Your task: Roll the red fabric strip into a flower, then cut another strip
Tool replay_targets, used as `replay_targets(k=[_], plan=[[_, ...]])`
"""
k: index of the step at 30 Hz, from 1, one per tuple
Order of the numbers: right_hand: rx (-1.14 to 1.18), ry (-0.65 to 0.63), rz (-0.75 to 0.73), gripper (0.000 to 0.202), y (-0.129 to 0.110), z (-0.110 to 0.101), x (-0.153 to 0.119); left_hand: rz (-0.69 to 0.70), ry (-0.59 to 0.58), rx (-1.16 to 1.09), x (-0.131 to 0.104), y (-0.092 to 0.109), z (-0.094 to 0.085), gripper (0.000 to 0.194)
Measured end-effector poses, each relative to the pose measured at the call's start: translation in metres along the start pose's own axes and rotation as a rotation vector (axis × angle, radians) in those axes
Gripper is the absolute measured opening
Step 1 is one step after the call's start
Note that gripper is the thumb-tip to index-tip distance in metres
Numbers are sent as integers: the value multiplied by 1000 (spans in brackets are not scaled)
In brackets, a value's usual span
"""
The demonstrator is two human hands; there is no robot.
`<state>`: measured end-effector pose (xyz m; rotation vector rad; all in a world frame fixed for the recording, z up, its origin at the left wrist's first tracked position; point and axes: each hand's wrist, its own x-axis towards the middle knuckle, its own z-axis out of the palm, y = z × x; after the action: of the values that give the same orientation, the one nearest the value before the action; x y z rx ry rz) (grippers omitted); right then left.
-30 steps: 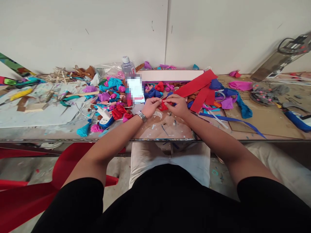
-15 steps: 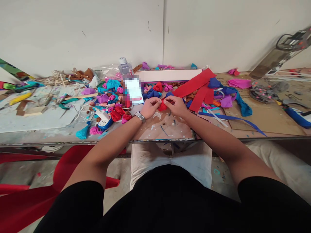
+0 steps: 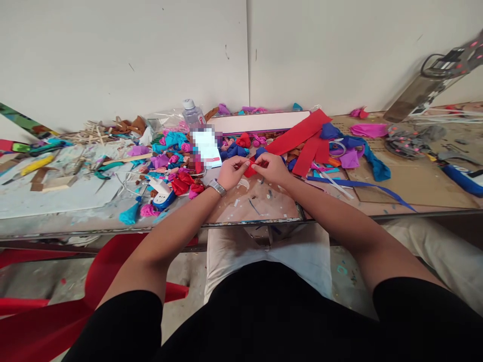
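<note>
Above the front middle of the table, a small red crepe paper piece (image 3: 249,170) is pinched between my two hands. My left hand (image 3: 231,172), a metal watch on its wrist, grips one side with thumb and forefinger. On the other side my right hand (image 3: 272,169) pinches it too, fingertips almost meeting the left ones. My fingers cover much of the paper. Long red crepe paper strips (image 3: 300,133) lie just behind my right hand. Left of my left hand spreads a pile of crumpled and rolled crepe paper pieces (image 3: 183,183) in several colours.
A lit phone (image 3: 207,146) leans by a clear bottle (image 3: 193,113) behind my left hand. At left are a blue-and-white power adapter (image 3: 163,197), pliers (image 3: 107,170) and a yellow-handled cutter (image 3: 37,165). Cardboard (image 3: 407,186) and a tilted dark bottle (image 3: 417,93) are at right.
The red paper between my fingers has turned and shows a flatter face. Both hands stay close together; the whole view has shifted slightly.
</note>
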<state>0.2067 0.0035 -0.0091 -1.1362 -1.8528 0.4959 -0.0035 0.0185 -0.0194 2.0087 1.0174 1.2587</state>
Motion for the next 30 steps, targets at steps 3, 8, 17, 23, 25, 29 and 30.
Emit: replay_targets(k=[3, 8, 17, 23, 25, 29, 30], plan=[[-37, 20, -81, 20, -1, -1, 0, -24, -4, -40, 0, 1, 0, 39], [1, 41, -127, 23, -4, -1, 0, -42, 0, -137, -1, 6, 1, 38], [395, -71, -11, 49, 9, 9, 3, -44, 14, -279, 2, 7, -2, 50], [453, -44, -4, 55, 11, 11, 5, -62, 29, -356, 3, 7, 0, 53], [451, -35, -8, 54, 9, 10, 4, -69, 26, -365, 3, 7, 0, 53], [432, -28, -16, 49, 6, 9, 3, -63, 28, -359, 3, 8, -1, 50], [428, -27, -15, 49, 5, 9, 3, -59, 30, -352, 3, 8, -1, 49]])
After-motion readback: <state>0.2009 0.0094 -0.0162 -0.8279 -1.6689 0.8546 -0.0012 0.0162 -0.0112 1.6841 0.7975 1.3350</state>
